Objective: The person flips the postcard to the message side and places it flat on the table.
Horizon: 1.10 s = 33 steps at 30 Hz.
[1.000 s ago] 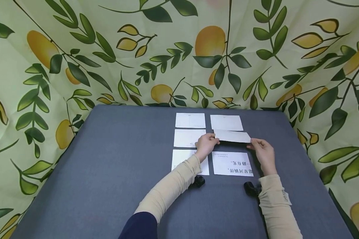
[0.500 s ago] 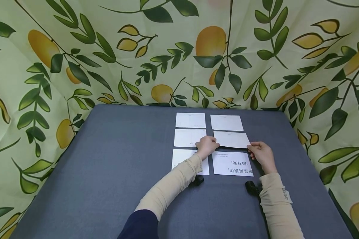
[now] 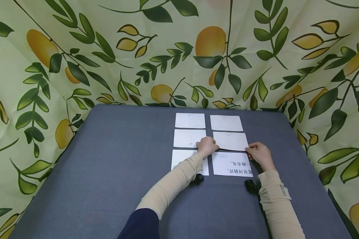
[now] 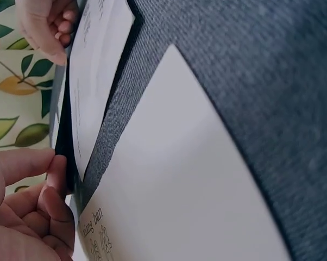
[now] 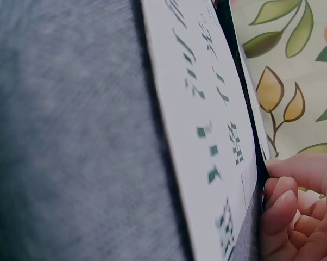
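Note:
In the head view, both hands hold a white card [image 3: 230, 141] in the middle row of the right column. The left hand [image 3: 207, 146] pinches its near left corner, while the right hand [image 3: 261, 155] pinches the near right one between thumb and finger. The card lies almost flat, its near edge just above the table. A card printed with large Chinese characters [image 3: 231, 164] lies right in front of it. From the left wrist the held card [image 4: 61, 117] shows only as a thin sliver; the right wrist view shows the right thumb and fingertips at its edge.
More white cards lie in two columns: one behind the held card [image 3: 226, 123], the others to the left [image 3: 189, 120]. The left forearm covers part of the near left card [image 3: 180, 157]. A grey cloth [image 3: 107, 166] covers the table; a leaf-and-fruit curtain [image 3: 173, 66] hangs behind.
The held card has tipped down from a raised, tilted position to nearly flat in its row. The right hand has come slightly lower and nearer; the left hand has shifted little.

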{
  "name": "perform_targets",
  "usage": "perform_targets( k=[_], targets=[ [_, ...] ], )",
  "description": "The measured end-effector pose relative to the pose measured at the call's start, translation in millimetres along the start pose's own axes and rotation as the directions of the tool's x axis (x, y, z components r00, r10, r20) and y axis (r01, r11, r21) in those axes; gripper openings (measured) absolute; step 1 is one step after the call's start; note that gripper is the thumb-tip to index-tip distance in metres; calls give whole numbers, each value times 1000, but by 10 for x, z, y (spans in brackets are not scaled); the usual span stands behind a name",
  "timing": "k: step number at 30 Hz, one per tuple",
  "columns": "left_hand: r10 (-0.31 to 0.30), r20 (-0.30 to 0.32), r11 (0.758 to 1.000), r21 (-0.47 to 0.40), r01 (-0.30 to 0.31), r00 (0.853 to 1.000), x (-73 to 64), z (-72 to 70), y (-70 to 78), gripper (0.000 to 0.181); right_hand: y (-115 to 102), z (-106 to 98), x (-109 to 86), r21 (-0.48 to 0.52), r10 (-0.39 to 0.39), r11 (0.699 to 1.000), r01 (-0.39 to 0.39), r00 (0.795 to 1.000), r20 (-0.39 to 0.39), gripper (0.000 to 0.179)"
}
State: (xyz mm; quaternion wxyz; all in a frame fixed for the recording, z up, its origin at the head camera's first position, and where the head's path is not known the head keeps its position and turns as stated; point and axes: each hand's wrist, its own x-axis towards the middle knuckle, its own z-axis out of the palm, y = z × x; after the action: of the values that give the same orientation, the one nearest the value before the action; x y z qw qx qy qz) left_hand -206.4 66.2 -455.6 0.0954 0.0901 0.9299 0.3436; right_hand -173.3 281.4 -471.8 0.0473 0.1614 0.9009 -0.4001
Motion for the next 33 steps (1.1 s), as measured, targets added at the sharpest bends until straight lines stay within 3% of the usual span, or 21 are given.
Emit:
perform_targets(
  k=[10,18,24,30,33],
  targets=[
    [-3,-26,998,56,5,1000,3,2,34,49,-39,12,0,-51,-22,998,22,1000,-11,32],
    [51,-57,994,99,-46,997,2,0,34,20,-80,15,-34,-79,37,996,-37,999,5,37],
    [72,-36,993,101,-68,997,7,-11,3,28,-122,9,-56,-102,48,994,-47,999,6,38],
    [114,-112,992,71,-106,987,-9,-96,-44,31,-145,34,-112,-116,48,992,-49,999,-15,45],
    [127,-135,991,47,-122,983,-45,-170,-64,24,-180,51,-162,-121,36,992,-40,999,-33,50]
  ],
)
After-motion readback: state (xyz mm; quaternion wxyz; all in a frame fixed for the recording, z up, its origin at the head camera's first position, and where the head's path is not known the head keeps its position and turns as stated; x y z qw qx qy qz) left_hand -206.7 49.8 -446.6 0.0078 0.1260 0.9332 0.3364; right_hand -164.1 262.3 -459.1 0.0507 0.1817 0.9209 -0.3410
